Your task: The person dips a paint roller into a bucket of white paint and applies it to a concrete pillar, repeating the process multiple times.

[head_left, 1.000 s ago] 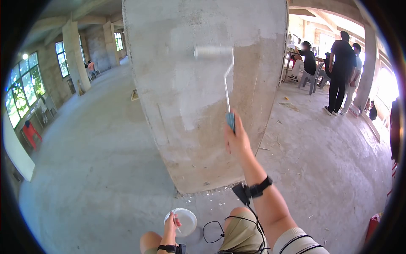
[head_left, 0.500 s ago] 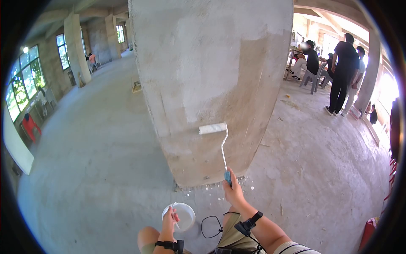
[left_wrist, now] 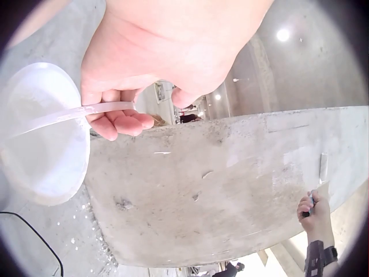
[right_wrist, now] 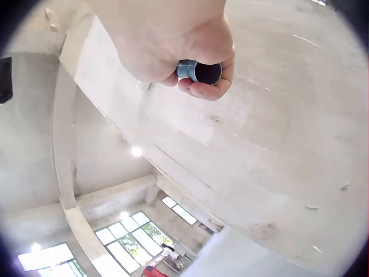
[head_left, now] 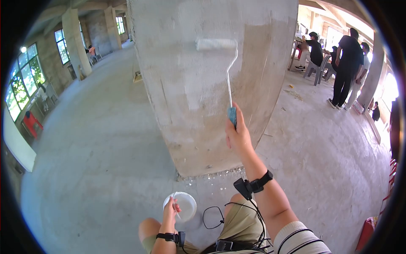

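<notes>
My right hand point(head_left: 239, 133) grips the blue handle of a paint roller point(head_left: 216, 44). The white roller sleeve lies against the upper part of a concrete pillar point(head_left: 203, 139), over a paler coated patch. In the right wrist view the fingers curl round the handle point(right_wrist: 187, 69), its hollow end facing the camera. Low down, my left hand point(head_left: 170, 211) holds the thin handle strip of a white bucket point(head_left: 191, 207). Seen from the left wrist, the strip point(left_wrist: 57, 118) runs across the bucket's mouth and through the curled fingers.
White specks dot the floor along the pillar's base. A black cable point(head_left: 204, 218) loops beside the bucket at my knee. Several people, one standing in black point(head_left: 347, 67), are at the right behind the pillar near a grey chair point(head_left: 321, 70). Windows point(head_left: 25, 80) line the left side.
The roller went down to the pillar's lower half, then back up to the upper part, the right arm stretching out with it. The left hand keeps holding the bucket's handle.
</notes>
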The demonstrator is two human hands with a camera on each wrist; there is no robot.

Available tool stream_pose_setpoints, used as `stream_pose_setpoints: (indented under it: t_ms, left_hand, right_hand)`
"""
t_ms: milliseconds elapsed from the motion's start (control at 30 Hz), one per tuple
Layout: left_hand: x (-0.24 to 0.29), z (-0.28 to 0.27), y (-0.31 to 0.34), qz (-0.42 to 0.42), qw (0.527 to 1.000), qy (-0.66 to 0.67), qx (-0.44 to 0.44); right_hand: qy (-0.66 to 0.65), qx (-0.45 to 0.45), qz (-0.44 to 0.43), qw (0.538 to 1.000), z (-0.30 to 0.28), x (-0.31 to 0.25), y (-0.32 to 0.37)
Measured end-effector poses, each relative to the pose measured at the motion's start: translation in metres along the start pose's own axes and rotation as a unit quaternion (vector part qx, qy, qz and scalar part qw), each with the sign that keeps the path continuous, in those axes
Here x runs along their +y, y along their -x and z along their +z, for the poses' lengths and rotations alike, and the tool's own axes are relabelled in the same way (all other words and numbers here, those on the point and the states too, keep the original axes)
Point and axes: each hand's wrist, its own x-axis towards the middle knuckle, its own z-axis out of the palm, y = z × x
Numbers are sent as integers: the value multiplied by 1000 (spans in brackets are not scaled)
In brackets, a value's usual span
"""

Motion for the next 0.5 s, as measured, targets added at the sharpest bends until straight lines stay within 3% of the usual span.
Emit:
stream_pose_setpoints:
  t_ms: [67, 233, 433, 500]
  left_hand:
    - [0, 1, 0, -7, 1000, 3, 7]
    - [7, 4, 6, 1, 1000, -8, 1]
    - [5, 2, 5, 4, 1000, -5, -11]
    - [4, 2, 5, 1, 1000, -1, -12]
  right_hand:
    - [19, 10, -10, 1000, 6, 31, 12]
    - [78, -35, 136, 987, 5, 82, 76]
    - [97, -56, 189, 976, -1, 120, 132]
    - [69, -23, 158, 985, -3, 128, 141]
